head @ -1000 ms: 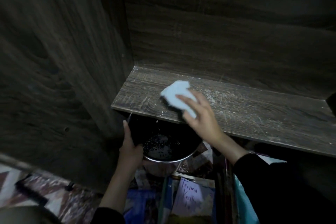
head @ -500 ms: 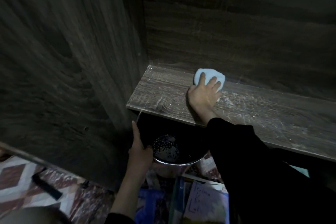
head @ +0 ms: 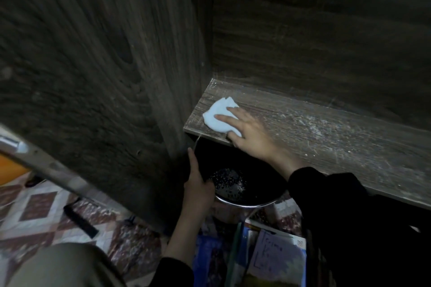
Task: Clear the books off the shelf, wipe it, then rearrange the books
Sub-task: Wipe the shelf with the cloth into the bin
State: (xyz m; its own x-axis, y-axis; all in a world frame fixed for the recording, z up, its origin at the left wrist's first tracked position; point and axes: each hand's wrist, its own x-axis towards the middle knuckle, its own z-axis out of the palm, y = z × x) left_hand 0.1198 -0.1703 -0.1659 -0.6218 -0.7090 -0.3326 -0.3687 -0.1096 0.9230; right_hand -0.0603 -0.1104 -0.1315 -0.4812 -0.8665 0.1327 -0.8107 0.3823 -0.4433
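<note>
- Swept from the back of the shelf (head: pixel 326 161) half a second ago, the cloth (head: pixel 219 115) now lies at the front left corner, at 12 o'clock of the bowl (head: pixel 242 190).
- The right hand (head: pixel 253 134) presses it down with straight, spread fingers (head: pixel 227 117); it pins the cloth and does not clutch it.
- The left hand (head: pixel 198 185) grips the bowl's rim with curled fingers and holds it just under the shelf's front lip, as before.
- My reading: this stroke drags grit to the edge so it drops into the bowl. Wiping is midway, and the shelf is already cleared.
- Pale dust (head: pixel 310 123) is spread at 3 o'clock of the hand, so that stretch looks unwiped.
- Edges: the side panel (head: pixel 140 65) blocks travel at 9 o'clock and the back wall (head: pixel 303 42) at 12. There is open room toward 3 o'clock along the board and off the lip at 6.
- The books (head: pixel 277 256) lie on the floor (head: pixel 42 207) at 6 o'clock of the bowl, waiting to go back.
</note>
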